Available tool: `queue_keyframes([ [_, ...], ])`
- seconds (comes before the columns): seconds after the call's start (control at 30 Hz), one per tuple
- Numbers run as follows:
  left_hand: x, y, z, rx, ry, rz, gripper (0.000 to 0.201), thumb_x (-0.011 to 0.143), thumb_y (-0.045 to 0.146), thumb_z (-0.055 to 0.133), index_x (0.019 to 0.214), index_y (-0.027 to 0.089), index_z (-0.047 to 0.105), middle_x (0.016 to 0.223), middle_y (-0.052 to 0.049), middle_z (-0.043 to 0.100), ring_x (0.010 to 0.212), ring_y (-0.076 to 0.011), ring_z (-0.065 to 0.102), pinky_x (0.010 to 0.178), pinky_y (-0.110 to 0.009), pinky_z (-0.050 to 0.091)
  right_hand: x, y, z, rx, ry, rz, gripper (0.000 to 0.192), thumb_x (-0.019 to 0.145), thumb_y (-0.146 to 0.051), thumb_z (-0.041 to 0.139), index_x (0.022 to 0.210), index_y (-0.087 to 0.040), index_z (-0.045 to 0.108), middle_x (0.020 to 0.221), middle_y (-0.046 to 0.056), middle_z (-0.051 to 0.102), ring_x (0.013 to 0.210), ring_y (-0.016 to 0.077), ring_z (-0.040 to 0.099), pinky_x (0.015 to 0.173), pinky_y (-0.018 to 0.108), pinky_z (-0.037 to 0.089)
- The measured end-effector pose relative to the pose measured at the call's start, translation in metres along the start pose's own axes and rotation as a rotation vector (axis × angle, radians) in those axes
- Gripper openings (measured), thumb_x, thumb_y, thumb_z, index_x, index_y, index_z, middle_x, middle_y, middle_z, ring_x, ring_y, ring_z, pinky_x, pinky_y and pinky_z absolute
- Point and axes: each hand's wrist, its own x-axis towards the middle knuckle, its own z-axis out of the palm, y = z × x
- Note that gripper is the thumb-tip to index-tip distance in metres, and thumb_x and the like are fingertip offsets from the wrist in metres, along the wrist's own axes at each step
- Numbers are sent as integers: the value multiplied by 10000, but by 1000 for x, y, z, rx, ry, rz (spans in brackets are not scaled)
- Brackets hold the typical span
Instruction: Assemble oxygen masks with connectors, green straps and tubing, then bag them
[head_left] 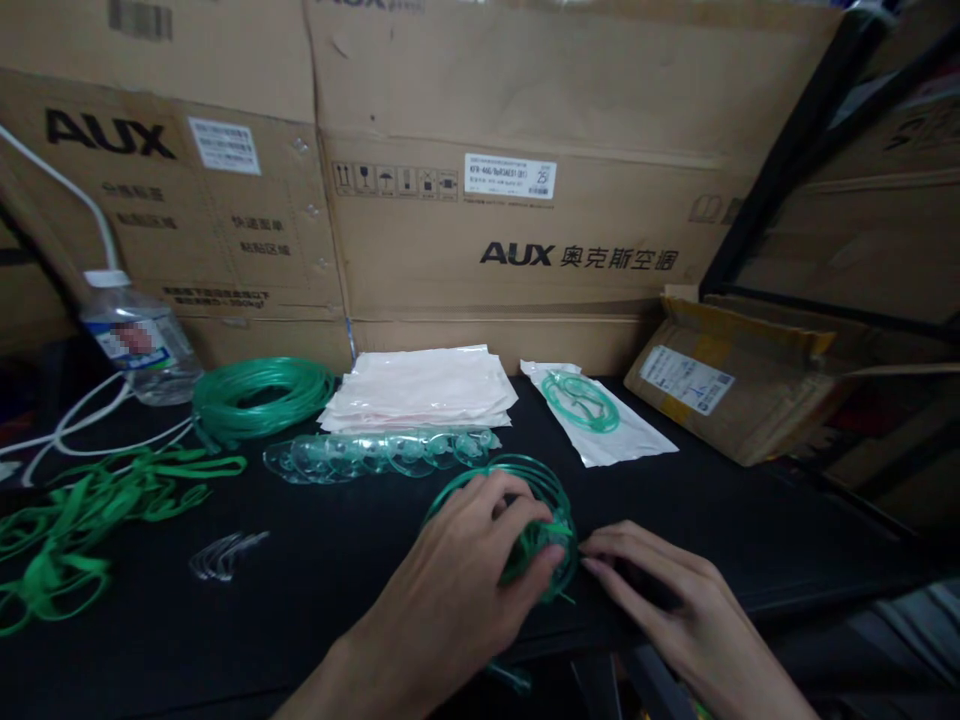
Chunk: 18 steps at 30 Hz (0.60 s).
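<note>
A coil of clear green tubing [553, 487] lies near the front of the black table. My left hand [472, 560] reaches over it from above, fingers and thumb closed round the coil and a clear green plastic piece [538, 543] in its middle. That piece may be an oxygen mask; my fingers cover much of it. Right beside the coil's edge is my right hand [667, 590], its thumb and index fingertips pinched together. What they pinch, if anything, is too small to make out. A short tube end [510, 677] hangs below the table's front edge.
Behind the coil sit a row of clear masks [382, 453], white pouches [420, 385] and a pouch with tubing [589, 405]. Leftward are a larger tubing coil [259, 395], green straps [112, 510], metal strips [225, 552] and a bottle [142, 340]. A carton [720, 370] stands right.
</note>
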Motion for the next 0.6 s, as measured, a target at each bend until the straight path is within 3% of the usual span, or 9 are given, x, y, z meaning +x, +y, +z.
queue_keyframes([
  [0.1,-8,10,4,132,-57,74,261,881,280,722,1110,237,602,1131,-44,619,1021,-253,609,850,-429,554,0,1,-2,42,16,205,165,903,-345,658,910,-202,741,804,32,730,699,168,672,644,225,534],
  [0.2,-14,16,8,329,-87,148,177,894,241,692,1042,196,606,1006,-60,644,903,-279,637,728,-456,585,3,-9,-6,159,-8,377,286,879,-458,666,901,-183,743,756,35,707,682,175,643,631,242,520],
  [0.33,-20,18,10,465,-75,162,149,865,182,700,979,173,604,925,-58,666,811,-273,668,654,-429,608,6,-22,-12,321,-23,465,370,857,-533,671,888,-171,738,739,41,688,697,180,642,673,262,514],
  [0.5,-23,15,9,471,-62,119,240,800,215,774,956,192,593,940,-51,672,798,-247,690,583,-330,599,4,-20,-13,398,1,585,498,809,-638,684,861,-144,724,639,28,653,525,117,534,491,220,412],
  [0.6,-23,11,10,484,-103,112,165,837,170,712,954,201,599,939,-35,672,808,-237,699,556,-300,592,3,-16,-12,495,-47,669,566,759,-693,703,838,-133,712,568,20,640,430,90,498,410,191,369],
])
